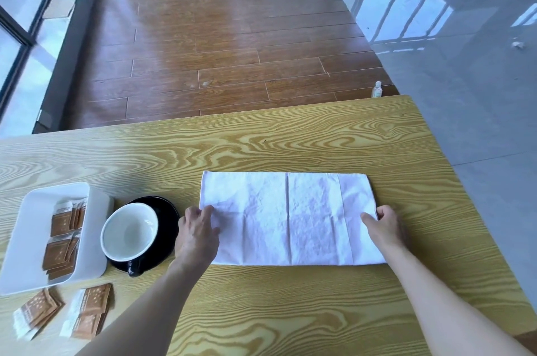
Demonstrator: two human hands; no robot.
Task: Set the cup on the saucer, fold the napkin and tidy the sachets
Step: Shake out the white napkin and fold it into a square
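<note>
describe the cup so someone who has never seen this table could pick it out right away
Start at the light wooden table and look to its left side, where a white rectangular plastic tray holds brown sachets. Right beside the tray sits a black round saucer, and the cup stands on it. It is the only round vessel there: black outside, white and empty inside, handle toward the viewer.

White napkin is lying flat on the wood-grain desk, folded into a wide rectangle. Left hand is resting on its left edge, right hand is gripping its right edge. Cup is sitting on the black saucer. Brown sachets are lying in the white tray, more sachets loose on desk just in front of it.
</note>
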